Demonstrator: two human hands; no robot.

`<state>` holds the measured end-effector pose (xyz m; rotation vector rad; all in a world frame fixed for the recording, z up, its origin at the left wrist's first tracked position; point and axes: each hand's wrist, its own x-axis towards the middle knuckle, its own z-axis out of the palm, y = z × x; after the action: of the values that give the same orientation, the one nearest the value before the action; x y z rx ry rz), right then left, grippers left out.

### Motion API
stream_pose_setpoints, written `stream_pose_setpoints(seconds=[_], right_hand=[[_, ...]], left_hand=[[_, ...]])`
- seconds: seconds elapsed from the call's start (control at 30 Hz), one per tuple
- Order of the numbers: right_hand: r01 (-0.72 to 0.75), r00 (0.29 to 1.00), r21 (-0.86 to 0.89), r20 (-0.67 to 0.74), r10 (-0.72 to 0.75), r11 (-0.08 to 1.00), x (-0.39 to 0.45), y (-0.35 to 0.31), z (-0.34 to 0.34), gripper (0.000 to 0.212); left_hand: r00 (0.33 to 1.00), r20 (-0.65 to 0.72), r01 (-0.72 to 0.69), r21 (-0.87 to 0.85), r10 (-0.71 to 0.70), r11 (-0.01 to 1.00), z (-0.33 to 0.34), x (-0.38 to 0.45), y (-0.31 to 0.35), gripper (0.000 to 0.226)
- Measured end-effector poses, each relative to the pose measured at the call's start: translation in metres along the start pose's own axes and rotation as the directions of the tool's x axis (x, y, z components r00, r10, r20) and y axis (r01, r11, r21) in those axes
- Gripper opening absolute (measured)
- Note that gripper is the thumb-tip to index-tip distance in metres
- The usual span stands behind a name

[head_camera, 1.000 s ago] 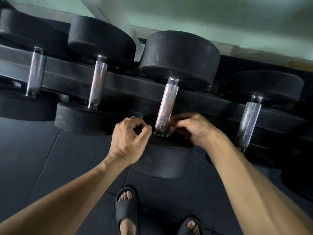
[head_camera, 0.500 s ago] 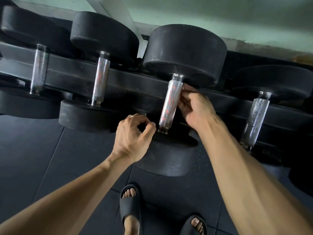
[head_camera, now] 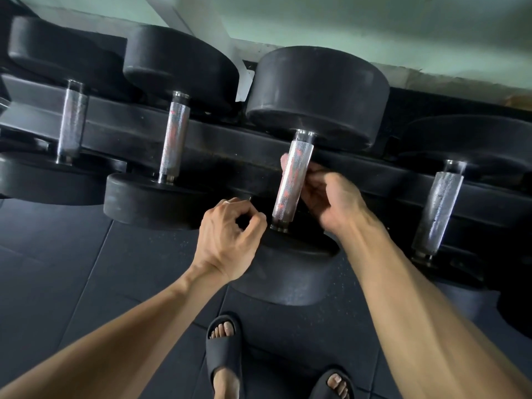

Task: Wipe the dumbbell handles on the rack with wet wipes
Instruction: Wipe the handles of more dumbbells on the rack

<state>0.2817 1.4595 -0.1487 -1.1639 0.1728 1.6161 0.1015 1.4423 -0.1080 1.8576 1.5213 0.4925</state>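
Several black dumbbells lie across a dark rack rail (head_camera: 129,133). The middle dumbbell's knurled steel handle (head_camera: 290,180) has reddish marks. My right hand (head_camera: 331,203) wraps this handle from the right at mid-height, its fingers passing behind it, and one fingertip shows on the left side. My left hand (head_camera: 227,237) hovers just left of the handle's lower end, fingers curled with thumb and forefinger nearly touching. I see no wipe in either hand. Other handles stand to the left (head_camera: 172,139), far left (head_camera: 72,122) and right (head_camera: 440,208).
Black rubber floor tiles (head_camera: 86,283) lie below the rack. My feet in dark slides (head_camera: 223,341) stand close under the middle dumbbell's front head (head_camera: 288,277). A pale green wall (head_camera: 374,24) and a white slanted post (head_camera: 195,27) rise behind the rack.
My right hand slid from the handle's lower end up to its top, then back down to mid-height. My left hand stayed curled near the lower end.
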Motion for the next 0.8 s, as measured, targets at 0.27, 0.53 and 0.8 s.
stream_pose_setpoints(seconds=[0.27,0.53,0.8], right_hand=[[0.049,0.998,0.123,-0.052,-0.042,0.991,0.012,-0.01,0.001,0.035],[0.131,0.988,0.101,-0.094,-0.122,0.986,0.019,-0.017,0.0,0.028],[-0.087,0.985,-0.463,0.095,0.147,0.882,-0.004,0.0,-0.02,0.032]], left_hand=[[1.0,-0.002,0.001,0.0,-0.001,1.0,0.0,0.0,-0.001,0.045],[1.0,0.003,0.015,0.004,-0.016,1.0,-0.001,0.0,0.002,0.048],[0.999,0.011,0.033,0.01,-0.033,0.999,-0.002,0.0,0.003,0.048]])
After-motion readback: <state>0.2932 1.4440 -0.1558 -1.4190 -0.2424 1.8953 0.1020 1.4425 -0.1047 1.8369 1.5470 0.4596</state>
